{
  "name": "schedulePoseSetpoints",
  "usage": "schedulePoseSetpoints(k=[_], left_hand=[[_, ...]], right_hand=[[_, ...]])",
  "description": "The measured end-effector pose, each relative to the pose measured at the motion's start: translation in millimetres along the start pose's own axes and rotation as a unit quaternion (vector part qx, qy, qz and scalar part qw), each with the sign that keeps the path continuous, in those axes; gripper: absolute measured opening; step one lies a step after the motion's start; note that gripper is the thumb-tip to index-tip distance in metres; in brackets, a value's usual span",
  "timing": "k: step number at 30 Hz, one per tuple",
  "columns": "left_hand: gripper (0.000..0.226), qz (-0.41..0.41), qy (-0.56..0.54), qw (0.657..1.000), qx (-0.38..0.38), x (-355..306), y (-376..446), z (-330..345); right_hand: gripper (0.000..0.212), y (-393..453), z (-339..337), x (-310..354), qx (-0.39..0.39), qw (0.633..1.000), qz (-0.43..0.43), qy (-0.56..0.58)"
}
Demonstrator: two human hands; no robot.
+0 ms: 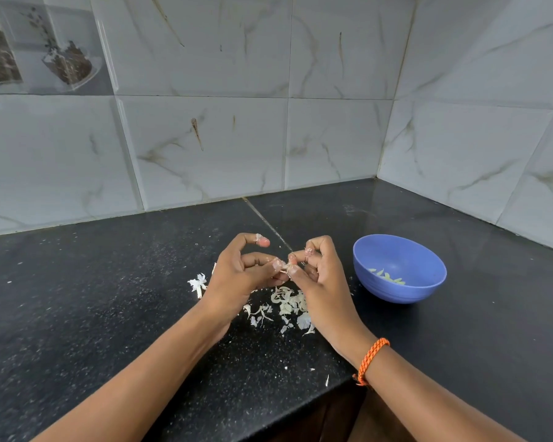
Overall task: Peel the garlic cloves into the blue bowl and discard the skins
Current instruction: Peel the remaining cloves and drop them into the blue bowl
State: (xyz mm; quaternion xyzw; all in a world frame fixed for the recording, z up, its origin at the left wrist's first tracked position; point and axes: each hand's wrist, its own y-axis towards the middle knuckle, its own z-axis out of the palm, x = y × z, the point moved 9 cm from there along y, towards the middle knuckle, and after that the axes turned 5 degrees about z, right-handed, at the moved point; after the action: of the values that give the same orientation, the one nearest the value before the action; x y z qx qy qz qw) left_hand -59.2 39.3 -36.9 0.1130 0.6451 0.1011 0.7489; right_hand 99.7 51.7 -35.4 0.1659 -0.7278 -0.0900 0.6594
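a garlic clove (286,267) is pinched between both hands above the black table (109,298).
it is held in the curled fingertip grip of the left hand (240,275) and right hand (316,279); loose skins (284,306) lie beneath, peeled cloves (387,277) sit in the blue bowl (428,282) just right.

Blue bowl (428,282) upright w/ few peeled cloves (387,276); skins (288,303) scattered nearby.

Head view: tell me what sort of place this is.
Most likely a home kitchen corner: a black speckled stone countertop meets glossy marble-look wall tiles, and a blue bowl sits beside garlic skins scattered under the working hands.
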Motion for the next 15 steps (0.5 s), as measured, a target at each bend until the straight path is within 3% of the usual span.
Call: schedulePoseSetpoints(k=[4,9,15], left_hand=[[0.041,0.015,0.025,1.000,-0.002,-1.3,-1.2,1.1],[0.044,0.054,0.101,0.993,-0.025,-7.2,1.7,-5.5],[0.044,0.087,0.182,0.979,-0.026,-14.2,1.1,-2.5]], right_hand=[[0.032,-6.3,3.7,8.3,-0.019,0.994,-0.056,-0.089],[0.039,-14.3,1.7,24.5,-0.040,0.960,-0.130,-0.244],[0.043,-13.2,1.2,24.4,-0.037,0.960,-0.139,-0.241]])
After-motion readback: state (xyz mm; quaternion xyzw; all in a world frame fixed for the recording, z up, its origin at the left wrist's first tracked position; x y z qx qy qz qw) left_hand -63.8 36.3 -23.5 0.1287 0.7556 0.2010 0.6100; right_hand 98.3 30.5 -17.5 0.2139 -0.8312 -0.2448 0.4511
